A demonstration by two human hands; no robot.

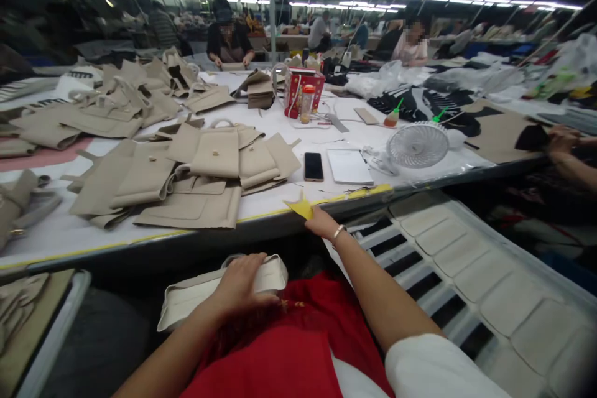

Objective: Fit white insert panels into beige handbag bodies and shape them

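Observation:
My left hand (240,280) lies over a cream leather bag (203,295) at my lap, below the table edge, with its fingers curled over the top and the thumb along the near side. Part of the bag is hidden by the hand and forearm. At the table's front edge my right hand (321,222) is closed on a flat yellow piece (301,205) with a notched far end; its material is unclear. Left of that hand, beige bag bodies (200,193) lie in overlapping piles on the table.
A phone (313,166), a white notepad (349,166) and a small white fan (416,145) stand along the table (284,189). A rack of cream panels (485,273) sits low at right, and a tray (41,323) at left. Co-workers sit across the table; another person's hands (562,143) show far right.

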